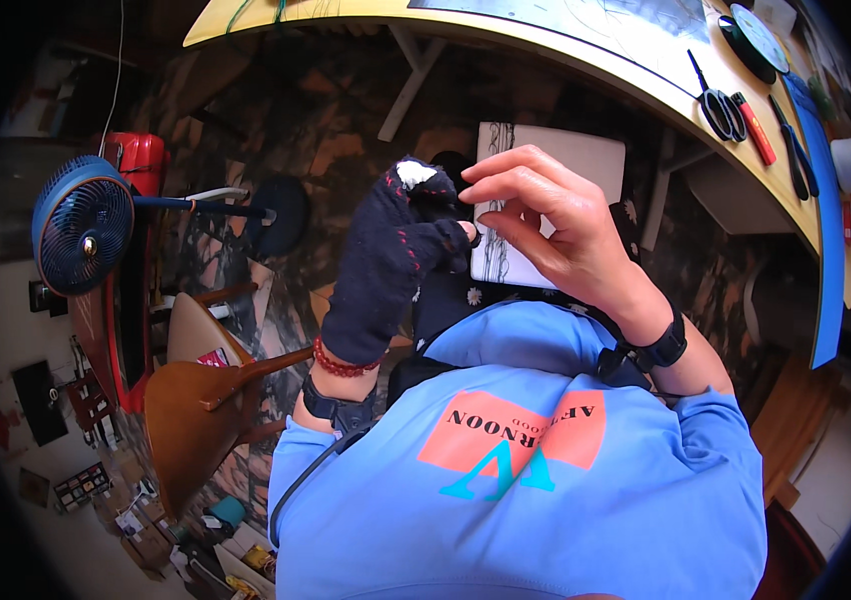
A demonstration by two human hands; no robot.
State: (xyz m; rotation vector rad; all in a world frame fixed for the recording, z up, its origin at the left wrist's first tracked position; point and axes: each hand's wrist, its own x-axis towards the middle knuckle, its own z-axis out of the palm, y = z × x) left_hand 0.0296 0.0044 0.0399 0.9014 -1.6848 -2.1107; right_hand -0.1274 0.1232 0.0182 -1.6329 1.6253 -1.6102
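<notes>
My left hand wears a dark knitted glove with red stitching, the thumb tip bare and a white patch at the fingers. Its fingers are curled in; whatever they hold is too small or hidden to make out. My right hand is bare, just right of the glove. Its index and middle fingers reach toward the glove, apart from the thumb, with nothing visible between them. Beneath both hands a white flat board lies over my lap, and dark hair-like strands run down its left side.
Ahead curves a yellow table bearing scissors, a red-handled tool, dark pliers and a spool. A blue fan and a brown wooden chair stand to my left.
</notes>
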